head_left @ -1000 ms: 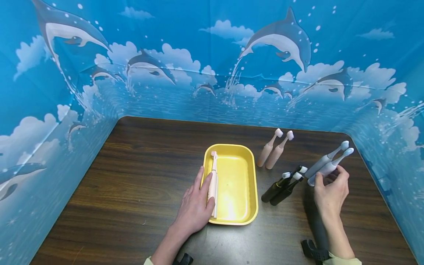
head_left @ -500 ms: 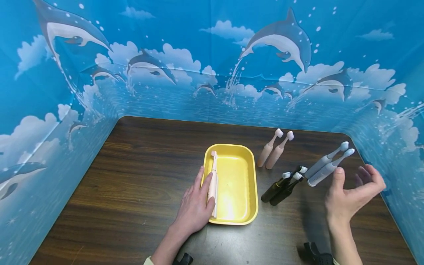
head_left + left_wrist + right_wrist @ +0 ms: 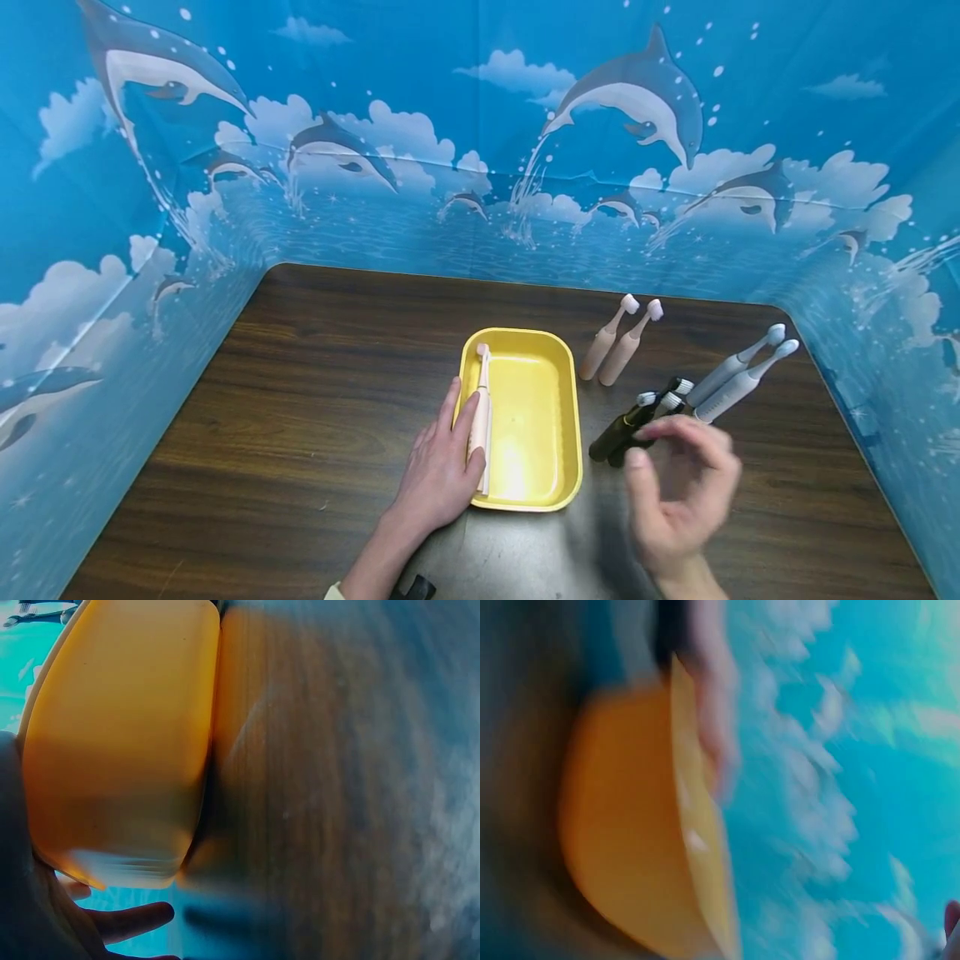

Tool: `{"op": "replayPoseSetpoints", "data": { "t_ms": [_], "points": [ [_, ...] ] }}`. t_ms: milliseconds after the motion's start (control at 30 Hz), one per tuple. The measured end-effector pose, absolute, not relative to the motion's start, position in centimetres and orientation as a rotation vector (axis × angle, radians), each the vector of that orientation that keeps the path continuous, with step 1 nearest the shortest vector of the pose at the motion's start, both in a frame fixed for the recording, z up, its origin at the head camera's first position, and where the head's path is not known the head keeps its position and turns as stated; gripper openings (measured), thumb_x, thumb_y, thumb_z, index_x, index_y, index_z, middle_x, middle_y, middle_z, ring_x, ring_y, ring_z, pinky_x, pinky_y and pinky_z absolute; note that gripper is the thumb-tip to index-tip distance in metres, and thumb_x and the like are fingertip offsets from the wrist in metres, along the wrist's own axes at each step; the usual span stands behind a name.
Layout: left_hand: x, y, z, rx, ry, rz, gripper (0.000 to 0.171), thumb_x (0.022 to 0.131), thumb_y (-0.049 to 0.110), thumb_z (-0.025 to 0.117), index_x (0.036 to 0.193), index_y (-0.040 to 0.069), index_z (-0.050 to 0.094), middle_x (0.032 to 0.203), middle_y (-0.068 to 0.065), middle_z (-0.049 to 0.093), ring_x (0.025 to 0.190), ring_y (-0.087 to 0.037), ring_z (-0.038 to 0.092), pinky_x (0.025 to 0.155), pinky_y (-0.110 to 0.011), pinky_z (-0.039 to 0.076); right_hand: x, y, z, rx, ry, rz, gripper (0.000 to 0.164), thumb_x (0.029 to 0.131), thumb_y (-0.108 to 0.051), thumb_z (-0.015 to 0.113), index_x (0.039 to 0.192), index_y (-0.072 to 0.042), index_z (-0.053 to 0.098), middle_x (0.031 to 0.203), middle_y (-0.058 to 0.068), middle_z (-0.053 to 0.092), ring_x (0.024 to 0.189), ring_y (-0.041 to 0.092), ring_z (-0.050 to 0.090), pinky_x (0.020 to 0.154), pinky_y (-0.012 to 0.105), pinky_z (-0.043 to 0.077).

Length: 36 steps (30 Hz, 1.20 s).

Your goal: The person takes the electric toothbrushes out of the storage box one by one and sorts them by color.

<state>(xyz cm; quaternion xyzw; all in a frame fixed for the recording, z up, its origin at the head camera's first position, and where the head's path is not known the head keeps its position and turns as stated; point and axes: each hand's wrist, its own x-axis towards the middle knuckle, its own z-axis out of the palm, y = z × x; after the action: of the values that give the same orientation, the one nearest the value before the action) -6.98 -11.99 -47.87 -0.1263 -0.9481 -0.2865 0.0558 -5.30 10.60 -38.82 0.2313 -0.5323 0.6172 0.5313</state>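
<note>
My left hand (image 3: 442,471) grips the left rim of a yellow tray (image 3: 576,450), thumb over the inside and fingers along the wall. Beside the thumb, a pale pink electric toothbrush (image 3: 483,387) lies lengthwise in the tray, partly covered by the hand. My right hand (image 3: 686,492), blurred and holding nothing, hovers with bent, spread fingers in front of the black electric toothbrushes (image 3: 615,435), hiding part of them. Behind it stand two grey-blue electric toothbrushes (image 3: 731,392). The left wrist view shows the tray's outer wall (image 3: 120,735) and straight fingers (image 3: 135,921).
Two pink electric toothbrushes (image 3: 621,354) stand just past the tray's right side. A dark wood table (image 3: 315,400) carries everything. A blue dolphin-print cloth (image 3: 390,217) walls in the back and both sides.
My right hand has let go of the front grey-blue toothbrush, opened out to the right, then swung left and nearer to me. My left hand and the tray have stayed in place.
</note>
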Motion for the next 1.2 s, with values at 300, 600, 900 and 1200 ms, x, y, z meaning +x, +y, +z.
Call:
{"op": "replayPoseSetpoints", "data": {
  "t_ms": [300, 600, 900, 1200],
  "points": [
    [-7.0, -11.9, -47.8, -0.372, -2.908, -0.877, 0.069, 0.092, 0.024, 0.060, 0.158, 0.012, 0.041, 0.170, -0.008, 0.015, 0.126, -0.038, 0.055, 0.099, -0.063, 0.043, -4.7, 6.1, -43.8, 0.458, -2.150, 1.871, 0.063, 0.085, 0.010, 0.066, 0.144, -0.002, 0.047, 0.139, 0.011, 0.052, 0.119, 0.029, 0.058, 0.094, 0.037, 0.054],
    [-7.0, -11.8, -47.9, -0.389, -2.895, -0.866, 0.068, 0.092, 0.023, 0.060, 0.157, 0.011, 0.042, 0.170, -0.009, 0.016, 0.116, -0.038, 0.059, 0.096, -0.061, 0.045, -7.2, 4.6, -45.0, 0.146, -2.433, 2.169, 0.069, 0.092, -0.010, 0.064, 0.153, 0.003, 0.035, 0.154, 0.027, 0.039, 0.131, 0.044, 0.052, 0.105, 0.056, 0.045],
    [-7.0, -11.8, -47.9, -0.393, -2.889, -0.861, 0.069, 0.092, 0.023, 0.061, 0.157, 0.010, 0.042, 0.170, -0.010, 0.017, 0.120, -0.038, 0.058, 0.096, -0.061, 0.045, -9.2, 3.9, -45.5, -0.113, -2.336, 2.583, 0.071, 0.096, -0.011, 0.058, 0.154, 0.009, 0.024, 0.153, 0.034, 0.035, 0.137, 0.047, 0.044, 0.102, 0.054, 0.048],
    [-6.9, -11.9, -47.9, -0.380, -2.900, -0.879, 0.069, 0.094, 0.025, 0.060, 0.158, 0.012, 0.040, 0.171, -0.009, 0.014, 0.118, -0.038, 0.059, 0.097, -0.063, 0.043, -9.4, 3.6, -45.8, -0.139, -2.454, 2.570, 0.070, 0.091, -0.010, 0.063, 0.149, 0.013, 0.032, 0.147, 0.034, 0.043, 0.128, 0.040, 0.053, 0.091, 0.049, 0.055]
  ]
}}
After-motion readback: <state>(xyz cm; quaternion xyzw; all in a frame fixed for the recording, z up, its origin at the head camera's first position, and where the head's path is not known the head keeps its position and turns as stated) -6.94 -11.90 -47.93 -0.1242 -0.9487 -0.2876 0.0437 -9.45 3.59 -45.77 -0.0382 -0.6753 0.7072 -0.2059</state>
